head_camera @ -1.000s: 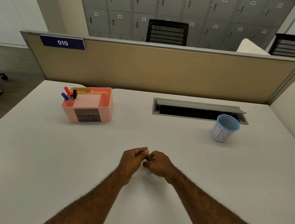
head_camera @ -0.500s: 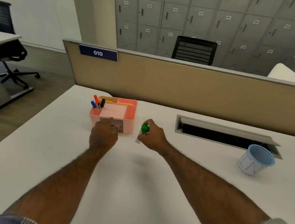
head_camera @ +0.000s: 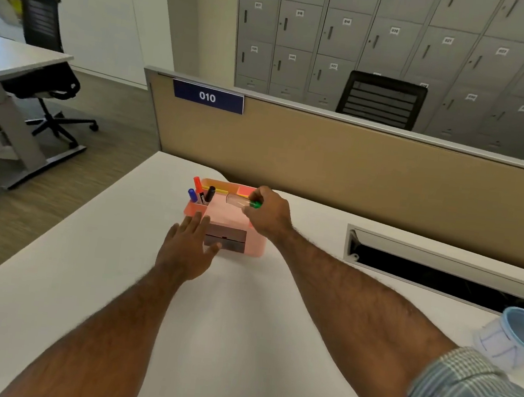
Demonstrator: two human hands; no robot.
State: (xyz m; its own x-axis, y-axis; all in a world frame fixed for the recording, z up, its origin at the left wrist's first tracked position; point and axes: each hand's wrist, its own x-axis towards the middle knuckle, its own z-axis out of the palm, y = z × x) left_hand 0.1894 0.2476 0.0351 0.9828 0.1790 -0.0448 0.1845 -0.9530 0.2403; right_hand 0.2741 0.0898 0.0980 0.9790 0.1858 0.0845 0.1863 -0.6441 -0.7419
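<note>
A pink desk organiser (head_camera: 253, 248) stands on the white desk (head_camera: 82, 275), with red, blue and black markers (head_camera: 202, 191) upright in its left rear compartment and a dark drawer in its front. My right hand (head_camera: 267, 213) hovers over the organiser's top and grips a green-capped marker (head_camera: 241, 202), whose pale barrel points left. My left hand (head_camera: 188, 248) lies with fingers spread against the organiser's front left corner.
A blue-rimmed paper cup (head_camera: 514, 338) stands at the right edge. A cable slot (head_camera: 442, 268) with a raised lid lies in the desk right of the organiser. A tan partition (head_camera: 355, 166) closes the desk's far side. Another desk and chair (head_camera: 42, 52) stand at left.
Both hands went from the desk's middle to the organiser. My right hand carried the green marker up over its top; my left hand opened and reached its front corner. The view swung left.
</note>
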